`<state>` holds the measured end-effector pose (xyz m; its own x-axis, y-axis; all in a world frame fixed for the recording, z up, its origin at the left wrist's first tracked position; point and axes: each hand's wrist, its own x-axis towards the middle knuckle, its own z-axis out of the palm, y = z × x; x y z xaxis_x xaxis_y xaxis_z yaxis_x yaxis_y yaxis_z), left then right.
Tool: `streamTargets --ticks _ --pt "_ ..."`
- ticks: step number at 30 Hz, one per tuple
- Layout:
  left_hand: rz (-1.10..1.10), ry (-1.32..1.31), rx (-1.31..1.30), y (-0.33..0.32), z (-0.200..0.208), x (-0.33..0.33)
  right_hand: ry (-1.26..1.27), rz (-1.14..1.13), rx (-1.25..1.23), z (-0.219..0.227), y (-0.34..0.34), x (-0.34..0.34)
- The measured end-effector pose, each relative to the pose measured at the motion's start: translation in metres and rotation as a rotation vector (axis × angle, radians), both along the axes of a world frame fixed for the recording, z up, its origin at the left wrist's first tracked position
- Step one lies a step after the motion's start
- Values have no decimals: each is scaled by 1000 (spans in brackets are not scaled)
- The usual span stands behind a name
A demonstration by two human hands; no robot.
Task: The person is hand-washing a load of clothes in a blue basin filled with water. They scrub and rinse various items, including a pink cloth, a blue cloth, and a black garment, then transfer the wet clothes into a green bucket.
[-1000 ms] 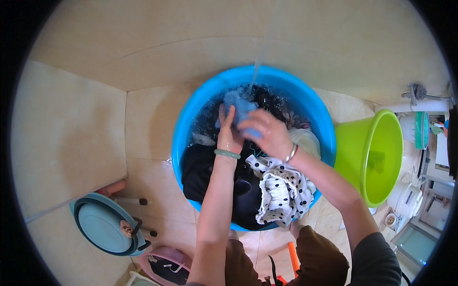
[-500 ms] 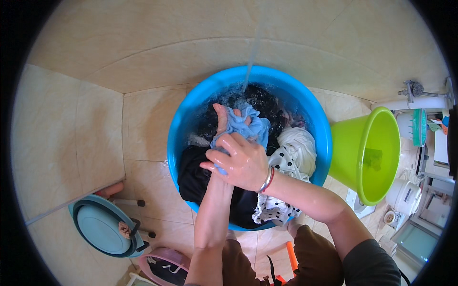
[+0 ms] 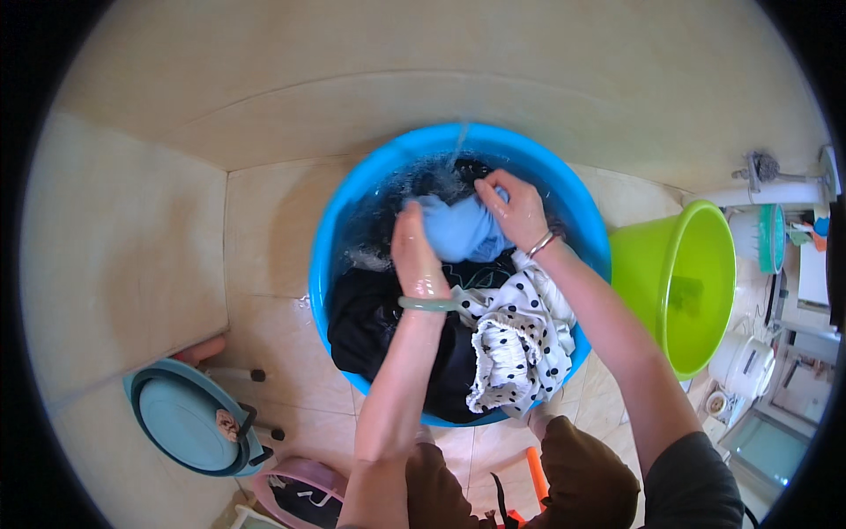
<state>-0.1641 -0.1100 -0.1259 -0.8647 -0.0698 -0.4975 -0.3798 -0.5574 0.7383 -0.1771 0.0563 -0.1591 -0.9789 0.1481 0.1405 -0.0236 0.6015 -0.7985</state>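
Observation:
A light blue cloth is stretched between my two hands over the water in a big blue tub. My left hand, with a pale green bangle at the wrist, is closed on its left end, fingers slightly blurred. At the cloth's upper right, my right hand pinches it between thumb and fingers. A thin stream of water falls into the tub behind the cloth. Black clothing lies at the tub's left, and a white garment with black dots bunches at the front right.
A lime green bucket stands tilted against the tub's right side. At the lower left are stacked blue-grey basins and a pink basin holding dark cloth. Tiled walls rise behind and to the left. A metal tap is at the far right.
My right hand has left my left wrist and moved up and right to the cloth's other end. The cloth, bunched round my left hand before, is now spread between both hands.

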Motion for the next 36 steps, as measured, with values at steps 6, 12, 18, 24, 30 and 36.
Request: streamTargets --ticks 6,12,18,24,30,36 --pt "-245 35 -187 -27 -31 -13 -31 221 233 -17 17 14" --pt "-516 218 -921 -13 -107 -8 -380 251 575 -46 -9 6" --pt "-678 188 -1124 -7 -124 -28 -429 155 806 -81 -14 -6" --pt "-200 109 -263 -10 -65 19 -369 21 573 -30 -9 5" --pt "-95 -474 656 5 9 55 80 -5 -105 78 -9 23" --pt "-210 -68 997 21 17 29 3 69 -336 141 -34 93"
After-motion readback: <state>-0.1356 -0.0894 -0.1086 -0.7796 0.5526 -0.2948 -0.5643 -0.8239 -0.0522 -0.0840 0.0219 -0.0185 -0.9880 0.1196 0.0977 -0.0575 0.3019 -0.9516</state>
